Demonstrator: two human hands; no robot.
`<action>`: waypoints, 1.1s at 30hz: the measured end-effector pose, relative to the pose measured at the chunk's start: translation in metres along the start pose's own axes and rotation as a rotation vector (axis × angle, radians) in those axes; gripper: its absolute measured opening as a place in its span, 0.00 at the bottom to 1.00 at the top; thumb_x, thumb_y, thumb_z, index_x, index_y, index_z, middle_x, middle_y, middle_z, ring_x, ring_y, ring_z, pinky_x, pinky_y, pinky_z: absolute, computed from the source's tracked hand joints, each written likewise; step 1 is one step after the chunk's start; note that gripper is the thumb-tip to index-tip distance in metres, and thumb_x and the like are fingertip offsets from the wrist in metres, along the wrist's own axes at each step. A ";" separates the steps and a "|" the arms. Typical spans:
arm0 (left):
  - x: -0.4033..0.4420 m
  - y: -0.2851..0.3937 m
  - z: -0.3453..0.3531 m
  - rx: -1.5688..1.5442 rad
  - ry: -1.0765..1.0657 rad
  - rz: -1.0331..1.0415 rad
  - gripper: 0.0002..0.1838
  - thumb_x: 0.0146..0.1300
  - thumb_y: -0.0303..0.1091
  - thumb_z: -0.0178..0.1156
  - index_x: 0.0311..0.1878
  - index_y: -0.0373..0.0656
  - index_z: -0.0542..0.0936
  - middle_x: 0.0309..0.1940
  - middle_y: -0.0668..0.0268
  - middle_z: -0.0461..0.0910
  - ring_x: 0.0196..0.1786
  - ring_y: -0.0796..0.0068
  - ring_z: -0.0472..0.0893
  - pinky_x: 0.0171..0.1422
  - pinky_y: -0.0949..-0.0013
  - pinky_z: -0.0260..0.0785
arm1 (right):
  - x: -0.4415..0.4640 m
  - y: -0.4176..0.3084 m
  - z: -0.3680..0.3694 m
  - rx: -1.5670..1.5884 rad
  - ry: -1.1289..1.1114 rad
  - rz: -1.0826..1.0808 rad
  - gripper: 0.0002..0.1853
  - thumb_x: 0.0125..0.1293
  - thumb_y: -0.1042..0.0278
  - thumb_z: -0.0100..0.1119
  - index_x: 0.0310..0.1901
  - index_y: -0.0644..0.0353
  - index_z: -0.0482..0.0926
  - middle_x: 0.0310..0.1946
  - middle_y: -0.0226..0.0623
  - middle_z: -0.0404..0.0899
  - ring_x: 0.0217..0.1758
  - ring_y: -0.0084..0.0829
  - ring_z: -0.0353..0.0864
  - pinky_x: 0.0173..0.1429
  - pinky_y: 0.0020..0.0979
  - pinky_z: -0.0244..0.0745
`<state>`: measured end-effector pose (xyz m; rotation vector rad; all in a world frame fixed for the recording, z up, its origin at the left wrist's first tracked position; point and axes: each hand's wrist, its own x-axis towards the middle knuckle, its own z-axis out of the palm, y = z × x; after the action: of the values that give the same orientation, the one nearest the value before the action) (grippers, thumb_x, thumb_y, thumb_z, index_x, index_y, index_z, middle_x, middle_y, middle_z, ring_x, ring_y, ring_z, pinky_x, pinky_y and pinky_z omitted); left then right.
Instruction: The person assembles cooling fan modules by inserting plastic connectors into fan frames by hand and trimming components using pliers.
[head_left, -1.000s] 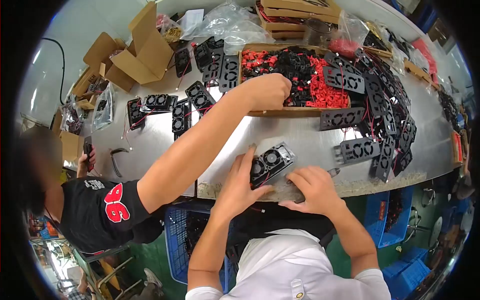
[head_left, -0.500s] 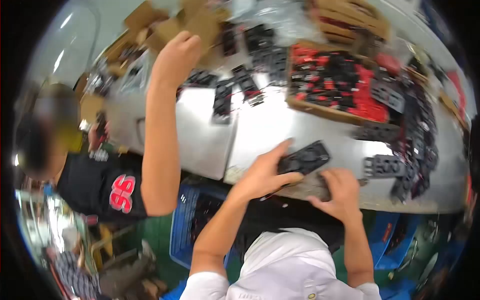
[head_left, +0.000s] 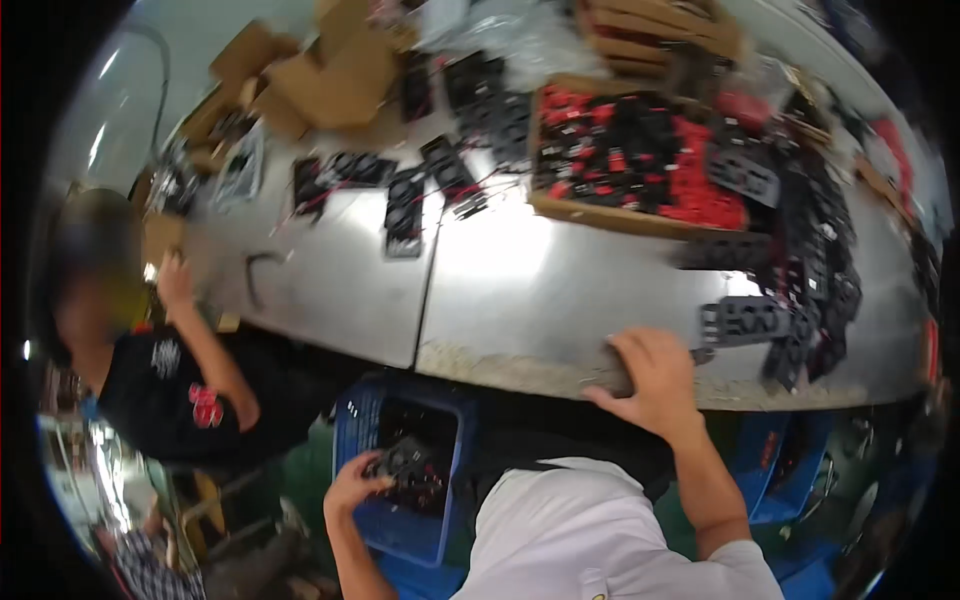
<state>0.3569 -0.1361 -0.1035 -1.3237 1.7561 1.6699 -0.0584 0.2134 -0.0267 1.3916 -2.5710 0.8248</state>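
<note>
My left hand [head_left: 356,484] grips a black plastic panel [head_left: 402,460] with round shapes on it, tilted over the blue crate [head_left: 352,520]. More dark parts with bits of red lie inside that crate. At the table's front edge, my right hand [head_left: 658,385] is curled, thumb and fingers around something dark and blurred that I cannot make out. Just right of it lies a black panel with round openings [head_left: 745,320].
A cardboard box [head_left: 620,220] of red and black parts stands on the metal table [head_left: 520,300]. Several black panels with red wires [head_left: 404,215] lie left of it, and a heap of dark panels [head_left: 820,270] at right. A co-worker [head_left: 190,390] sits at left.
My left hand has carried the black panel from above the table down left to the blue crate. My right hand stays by the table edge. The co-worker's raised arm has drawn back left.
</note>
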 end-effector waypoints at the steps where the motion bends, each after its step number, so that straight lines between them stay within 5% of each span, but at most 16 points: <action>1: 0.007 -0.016 -0.006 0.100 0.063 -0.067 0.40 0.47 0.27 0.78 0.67 0.38 0.77 0.45 0.64 0.84 0.43 0.74 0.82 0.47 0.69 0.76 | -0.001 0.002 0.000 -0.011 0.013 -0.001 0.34 0.48 0.44 0.79 0.52 0.58 0.81 0.47 0.40 0.80 0.48 0.44 0.79 0.53 0.44 0.74; 4: 0.019 0.003 0.031 1.090 0.814 0.081 0.31 0.50 0.32 0.77 0.60 0.36 0.83 0.44 0.54 0.88 0.45 0.64 0.87 0.50 0.61 0.79 | -0.003 0.009 0.004 -0.017 0.030 -0.037 0.36 0.48 0.41 0.78 0.53 0.58 0.80 0.48 0.39 0.80 0.50 0.42 0.79 0.55 0.44 0.72; 6: 0.022 0.052 0.048 0.704 0.472 0.237 0.28 0.55 0.37 0.75 0.58 0.34 0.83 0.49 0.53 0.88 0.49 0.63 0.88 0.53 0.60 0.79 | -0.001 0.015 0.005 -0.028 0.034 -0.061 0.40 0.47 0.38 0.77 0.56 0.59 0.79 0.51 0.40 0.78 0.54 0.42 0.77 0.58 0.45 0.71; 7: 0.030 0.078 0.065 0.329 0.156 0.067 0.27 0.59 0.41 0.74 0.58 0.34 0.83 0.52 0.53 0.87 0.53 0.65 0.86 0.57 0.63 0.78 | 0.003 0.018 0.003 -0.052 0.007 -0.041 0.43 0.47 0.36 0.77 0.58 0.60 0.78 0.54 0.42 0.77 0.58 0.43 0.75 0.61 0.47 0.69; 9: 0.037 0.122 0.123 0.246 -0.211 0.347 0.22 0.68 0.31 0.69 0.62 0.33 0.81 0.52 0.58 0.87 0.56 0.69 0.85 0.63 0.65 0.76 | 0.017 0.025 -0.006 -0.110 -0.042 0.001 0.49 0.46 0.33 0.76 0.63 0.62 0.76 0.60 0.45 0.75 0.65 0.45 0.72 0.67 0.50 0.66; 12: 0.037 0.187 0.226 0.097 -0.805 0.359 0.25 0.75 0.29 0.61 0.72 0.34 0.72 0.65 0.56 0.79 0.66 0.67 0.79 0.73 0.65 0.70 | 0.024 0.025 -0.010 -0.188 -0.114 -0.002 0.52 0.48 0.31 0.74 0.67 0.63 0.72 0.67 0.50 0.70 0.74 0.50 0.64 0.75 0.54 0.59; 16: 0.004 0.240 0.349 -0.418 -1.001 0.589 0.30 0.82 0.41 0.50 0.80 0.36 0.59 0.77 0.53 0.65 0.79 0.60 0.65 0.81 0.57 0.57 | 0.062 0.025 -0.081 0.100 0.138 -0.023 0.42 0.59 0.40 0.73 0.66 0.64 0.73 0.62 0.52 0.76 0.72 0.52 0.69 0.77 0.50 0.61; 18: 0.005 0.255 0.397 -0.767 -1.208 0.519 0.33 0.82 0.51 0.47 0.80 0.40 0.60 0.78 0.57 0.63 0.81 0.61 0.60 0.83 0.53 0.52 | 0.075 0.017 -0.137 0.091 0.374 0.030 0.35 0.62 0.49 0.74 0.63 0.65 0.77 0.58 0.51 0.81 0.66 0.46 0.77 0.73 0.44 0.69; 21: 0.009 0.273 0.430 -0.760 -1.549 0.453 0.35 0.80 0.57 0.48 0.79 0.42 0.62 0.78 0.62 0.64 0.81 0.65 0.61 0.83 0.53 0.52 | 0.087 0.000 -0.184 0.373 0.666 0.088 0.26 0.66 0.59 0.73 0.60 0.66 0.79 0.54 0.44 0.84 0.59 0.34 0.83 0.66 0.35 0.75; 27: 0.007 0.233 0.461 -0.687 -1.412 0.016 0.32 0.80 0.56 0.47 0.77 0.45 0.65 0.74 0.63 0.70 0.75 0.65 0.71 0.79 0.55 0.62 | 0.096 0.007 -0.207 0.417 0.705 0.107 0.25 0.68 0.60 0.72 0.61 0.64 0.80 0.46 0.39 0.87 0.54 0.30 0.86 0.63 0.32 0.77; 33: -0.023 0.220 0.444 -0.757 -1.658 -0.492 0.34 0.80 0.61 0.44 0.76 0.46 0.66 0.72 0.60 0.74 0.67 0.62 0.80 0.70 0.55 0.74 | 0.103 0.006 -0.201 0.312 0.658 0.096 0.23 0.67 0.62 0.72 0.59 0.65 0.80 0.46 0.41 0.87 0.53 0.30 0.86 0.63 0.32 0.77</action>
<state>0.0459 0.2477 -0.0600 -0.1115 -0.1442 2.0222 -0.1549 0.2412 0.1757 0.8433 -2.0613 1.4561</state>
